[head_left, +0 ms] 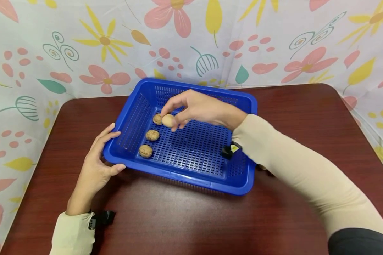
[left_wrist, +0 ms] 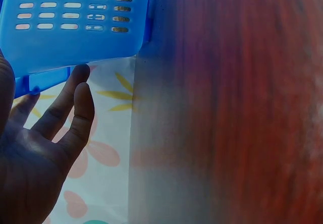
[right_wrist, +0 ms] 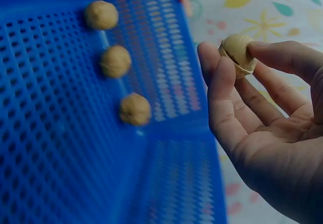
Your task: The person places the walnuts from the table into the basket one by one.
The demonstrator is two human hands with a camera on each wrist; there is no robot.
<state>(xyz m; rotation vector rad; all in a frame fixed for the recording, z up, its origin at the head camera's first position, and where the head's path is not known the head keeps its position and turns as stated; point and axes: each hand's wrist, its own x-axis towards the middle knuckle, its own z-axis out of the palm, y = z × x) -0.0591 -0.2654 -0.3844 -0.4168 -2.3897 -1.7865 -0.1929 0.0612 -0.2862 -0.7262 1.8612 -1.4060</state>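
Observation:
A blue plastic basket (head_left: 182, 180) with slotted sides stands on the table. My left hand (head_left: 95, 164) grips its left front corner, thumb on the front rim and fingers spread along the left rim. In the left wrist view those fingers (left_wrist: 81, 113) reach up to the basket's edge. Over the basket's left part, my right hand (head_left: 199, 108) pinches a walnut (head_left: 168, 120) between thumb and fingertips; the right wrist view shows the seam on this walnut (right_wrist: 238, 55). Three more walnuts (head_left: 152, 135) lie in a row on the basket floor along its left side, the farthest partly covered by the held one.
The dark red wooden table (head_left: 166, 219) runs back to a flower-patterned cloth (head_left: 105, 42). Beyond the basket's right front corner, a small brown thing (head_left: 261, 166) shows partly behind the right sleeve (head_left: 293, 166). Black camera straps sit at both wrists.

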